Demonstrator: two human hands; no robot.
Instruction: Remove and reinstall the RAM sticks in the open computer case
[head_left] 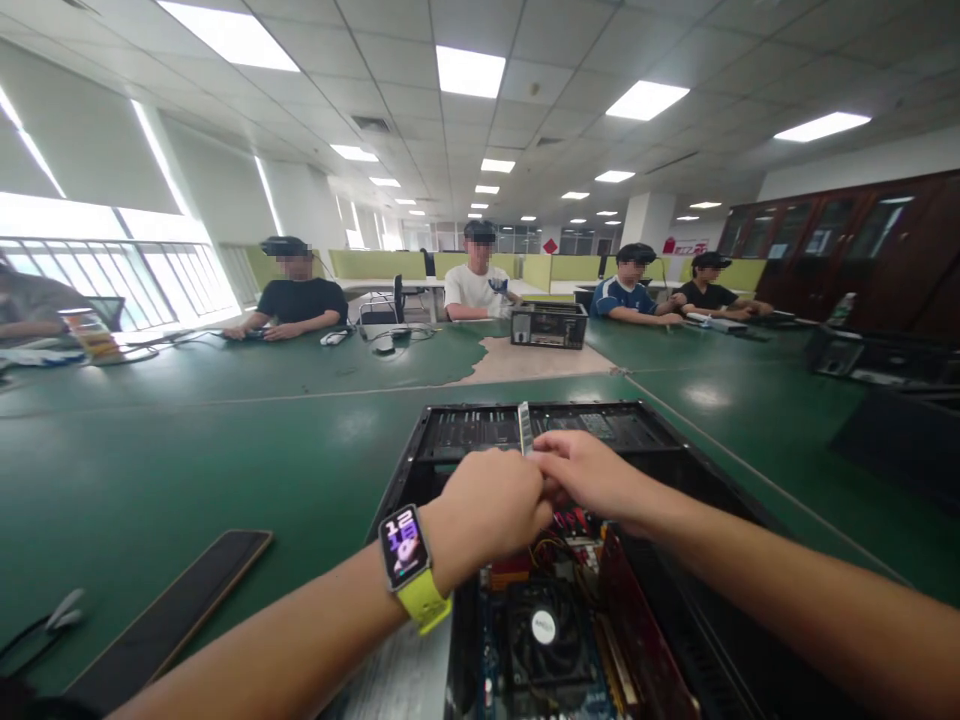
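right hand (589, 475) pinches a memory stick (524, 425); left hand (491, 505), fingers hidden, can't be judged.

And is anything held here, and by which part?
A thin memory stick, held near its lower end, seemingly by the right hand; whether the left hand also grips it is hidden.

A dark green tabletop (322, 450) has a beige patch (499, 365) above centre. Lower centre, a black computer case (697, 465) contains a dark red board (634, 620) and black fan (540, 668) with white label (543, 627). The centre stick (524, 424) is greyish; the watch strap (424, 602), lower left, yellow-green; upper-right cabinets (855, 240), reddish-brown.
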